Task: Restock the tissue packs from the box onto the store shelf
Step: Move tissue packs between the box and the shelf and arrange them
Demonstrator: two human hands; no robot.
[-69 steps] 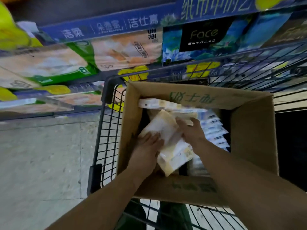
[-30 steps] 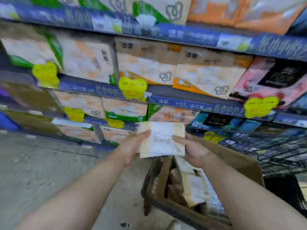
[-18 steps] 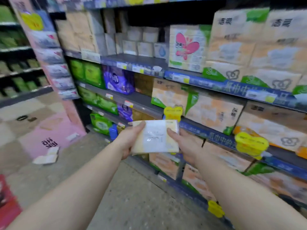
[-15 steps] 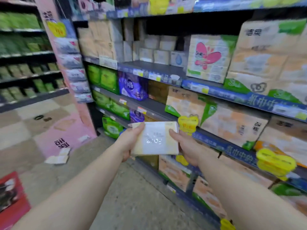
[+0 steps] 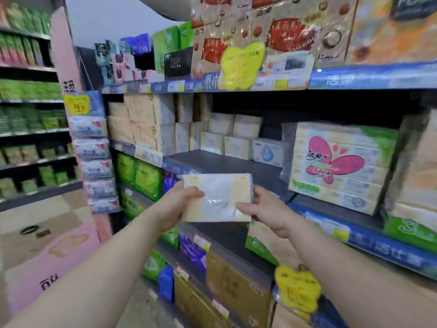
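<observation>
Tissue pack point(image 5: 217, 197): soft plastic-wrapped rectangle, white centre panel between pale yellow bands; print too blurred to read; held in front of the bare grey shelf point(image 5: 227, 163).
Left hand point(image 5: 176, 205): fingers closed around the pack's left end.
Right hand point(image 5: 264, 209): pinching the right end, thumb on the front.
Multipack point(image 5: 340, 166): pink butterfly logo, Chinese brand characters; it stands right of the gap.
Price tag point(image 5: 241, 65): yellow, butterfly-shaped, on the upper rail.

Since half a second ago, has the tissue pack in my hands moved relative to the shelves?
Yes. The tissue pack has risen toward the bare shelf board, held by the left hand and right hand.
</observation>
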